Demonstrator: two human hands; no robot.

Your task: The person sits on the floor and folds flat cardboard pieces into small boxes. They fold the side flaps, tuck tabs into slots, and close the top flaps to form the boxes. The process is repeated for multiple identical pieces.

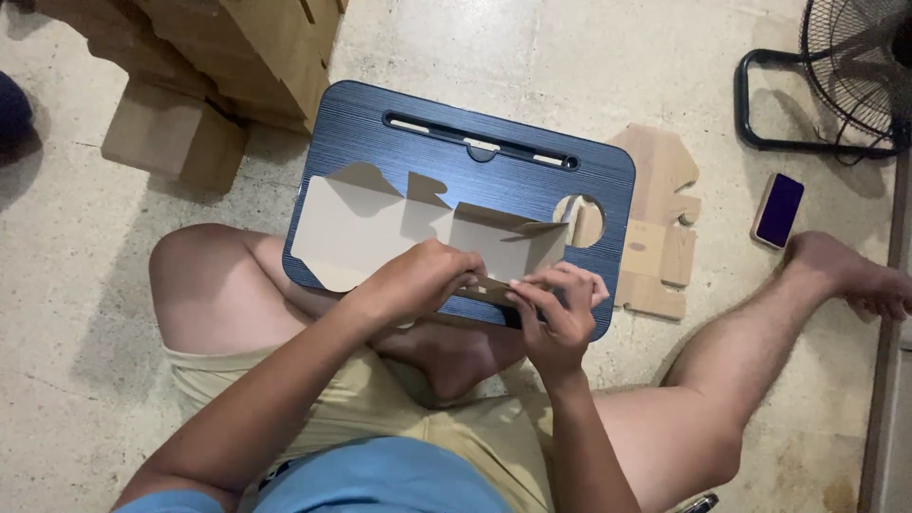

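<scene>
At the far left stands a stack of plain brown cardboard boxes point(218, 57) on the pale speckled concrete floor point(85, 313). The person sits on that floor with a dark blue, rounded-corner lap desk point(380, 133) resting across the legs; it has a long slot along its far edge and a round hole near its right side.

On the desk lies a flat, die-cut sheet of grey-tan cardboard point(356, 228), an unfolded box blank. Its left part lies flat, with angled and curved flaps at the far and near-left edges. Towards the right it is creased, a panel rising off the desk in a shallow fold, with a narrow strip turned toward the person along the near edge.

The left hand point(418, 280) presses down on the near edge of the sheet, fingers closed over it. The right hand point(556, 309), just beside it, pinches the narrow strip.

Right of the desk, another brown cardboard blank point(660, 180) lies flat on the floor, then a purple-screened phone point(777, 209), and a black floor fan point(855, 66) at the far right.
</scene>
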